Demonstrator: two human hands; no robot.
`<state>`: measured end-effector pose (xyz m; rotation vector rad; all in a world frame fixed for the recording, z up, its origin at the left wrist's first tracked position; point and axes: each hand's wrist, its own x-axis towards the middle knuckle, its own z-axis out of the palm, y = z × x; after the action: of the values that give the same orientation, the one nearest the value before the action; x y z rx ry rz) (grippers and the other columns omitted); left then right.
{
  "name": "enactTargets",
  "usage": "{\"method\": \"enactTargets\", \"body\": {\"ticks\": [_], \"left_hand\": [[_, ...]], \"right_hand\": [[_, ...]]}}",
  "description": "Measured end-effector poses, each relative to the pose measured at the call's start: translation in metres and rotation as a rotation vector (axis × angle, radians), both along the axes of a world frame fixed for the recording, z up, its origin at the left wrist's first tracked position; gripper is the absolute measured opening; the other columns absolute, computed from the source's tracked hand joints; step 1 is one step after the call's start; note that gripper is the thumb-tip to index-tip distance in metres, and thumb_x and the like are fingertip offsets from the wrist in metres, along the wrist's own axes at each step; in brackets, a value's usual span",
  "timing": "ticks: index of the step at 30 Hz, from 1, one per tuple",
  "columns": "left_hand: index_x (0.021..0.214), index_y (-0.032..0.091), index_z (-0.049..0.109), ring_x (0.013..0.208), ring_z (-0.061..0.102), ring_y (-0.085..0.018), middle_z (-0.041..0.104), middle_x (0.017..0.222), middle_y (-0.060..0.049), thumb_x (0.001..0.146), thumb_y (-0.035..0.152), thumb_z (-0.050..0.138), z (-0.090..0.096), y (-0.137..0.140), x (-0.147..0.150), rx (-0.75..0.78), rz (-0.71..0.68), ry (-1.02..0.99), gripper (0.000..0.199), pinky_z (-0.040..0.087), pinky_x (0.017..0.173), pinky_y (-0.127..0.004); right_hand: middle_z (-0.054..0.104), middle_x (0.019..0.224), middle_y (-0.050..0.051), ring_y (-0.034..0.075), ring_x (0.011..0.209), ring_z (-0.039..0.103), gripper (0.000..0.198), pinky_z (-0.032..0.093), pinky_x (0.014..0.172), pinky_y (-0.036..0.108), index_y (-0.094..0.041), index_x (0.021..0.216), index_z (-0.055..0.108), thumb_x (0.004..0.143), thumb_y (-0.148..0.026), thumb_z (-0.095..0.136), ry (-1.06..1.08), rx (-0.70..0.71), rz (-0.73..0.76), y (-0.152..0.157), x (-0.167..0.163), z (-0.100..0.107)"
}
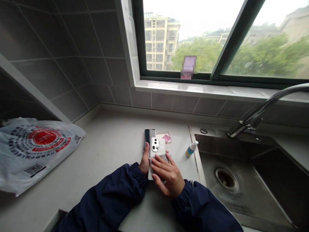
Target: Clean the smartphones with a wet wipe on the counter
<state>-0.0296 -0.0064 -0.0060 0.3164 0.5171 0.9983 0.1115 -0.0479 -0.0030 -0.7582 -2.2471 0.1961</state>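
My left hand [144, 160] grips a white phone [162, 144] by its left edge, thumb upward along the side. The phone's back faces me, with a round silver camera block near its top. My right hand [168, 175] lies across the lower back, fingers stretched out and pressing a thin pale cloth [159, 155] against it. Most of the cloth is hidden beneath the fingers. Just behind the left thumb, a second phone [149, 132] with a dark screen lies on the counter. A clear phone case [166, 132] with a pink piece [166, 138] rests beyond the white phone.
A small white-capped spray bottle [191, 149] stands right of my hands, beside the steel sink [200, 167]. The chrome faucet [251, 119] arches over the sink. A printed plastic bag [60, 138] lies on the white counter [108, 138] at left. Behind are tiles and a window.
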Motion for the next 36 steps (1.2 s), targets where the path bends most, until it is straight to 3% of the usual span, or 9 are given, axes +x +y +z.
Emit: {"method": "enactTargets", "body": {"ticks": [3,8,14,18,23,26,32,36], "left_hand": [[0.108,0.0,0.068,0.09,0.071,-0.03,0.073,0.09,-0.022,0.084,0.08,0.031,0.002,-0.003,0.0,-0.003,-0.021,0.029,0.091,0.047,0.1,-0.042],[0.109,0.008,0.069,0.122,0.059,-0.029,0.072,0.108,-0.018,0.088,0.067,0.045,-0.006,-0.006,0.007,0.008,0.025,-0.103,0.067,0.034,0.114,-0.041],[0.124,0.017,0.065,0.145,0.033,-0.028,0.058,0.138,-0.012,0.089,0.062,0.05,-0.015,-0.005,0.014,0.145,-0.021,-0.2,0.06,0.02,0.121,-0.041],[0.126,0.015,0.062,0.142,0.037,-0.029,0.06,0.134,-0.015,0.087,0.062,0.052,-0.014,-0.003,0.012,0.148,-0.029,-0.197,0.063,0.019,0.121,-0.042],[0.118,0.003,0.064,0.124,0.057,-0.035,0.07,0.112,-0.023,0.084,0.071,0.048,-0.005,-0.004,0.003,-0.001,-0.075,-0.109,0.078,0.033,0.114,-0.047],[0.119,0.002,0.064,0.12,0.06,-0.035,0.071,0.107,-0.023,0.083,0.074,0.047,-0.005,-0.004,0.001,-0.001,-0.097,-0.1,0.082,0.037,0.112,-0.048],[0.114,0.016,0.07,0.134,0.049,-0.027,0.07,0.118,-0.012,0.089,0.059,0.053,-0.023,0.0,0.007,0.169,-0.024,-0.141,0.053,0.023,0.12,-0.038],[0.123,0.02,0.066,0.141,0.039,-0.027,0.064,0.13,-0.01,0.083,0.06,0.061,-0.023,0.001,0.011,0.238,-0.095,-0.167,0.057,0.019,0.121,-0.038]], "right_hand": [[0.058,0.139,0.009,0.026,0.139,0.043,0.041,0.018,0.121,0.055,-0.019,0.132,0.057,0.092,-0.03,0.055,-0.092,-0.009,0.025,-0.001,0.0,0.003],[0.033,0.156,0.012,0.031,0.148,0.022,0.06,0.009,0.12,0.06,-0.015,0.152,0.032,0.097,-0.035,0.047,-0.201,0.005,-0.092,0.006,0.003,-0.004],[0.025,0.16,0.012,0.032,0.149,0.018,0.065,0.019,0.118,0.059,-0.018,0.157,0.017,0.099,-0.036,0.041,-0.152,-0.032,-0.23,0.011,0.005,-0.01],[0.027,0.159,0.013,0.033,0.149,0.019,0.063,0.021,0.118,0.058,-0.016,0.156,0.022,0.099,-0.034,0.043,-0.143,-0.03,-0.275,0.008,0.003,-0.011],[0.041,0.153,0.009,0.031,0.147,0.027,0.056,0.008,0.121,0.059,-0.019,0.149,0.038,0.096,-0.034,0.049,-0.197,0.025,-0.075,0.002,0.002,-0.004],[0.042,0.152,0.009,0.03,0.146,0.029,0.056,0.005,0.121,0.06,-0.019,0.15,0.038,0.097,-0.034,0.049,-0.215,0.031,-0.055,0.002,0.002,-0.001],[0.032,0.157,0.011,0.032,0.148,0.023,0.061,0.011,0.119,0.061,-0.018,0.155,0.024,0.099,-0.034,0.041,-0.17,0.026,-0.19,0.008,0.003,-0.004],[0.027,0.159,0.012,0.033,0.148,0.021,0.062,0.02,0.117,0.061,-0.017,0.156,0.022,0.1,-0.034,0.04,-0.152,-0.008,-0.309,0.014,0.006,-0.01]]}}
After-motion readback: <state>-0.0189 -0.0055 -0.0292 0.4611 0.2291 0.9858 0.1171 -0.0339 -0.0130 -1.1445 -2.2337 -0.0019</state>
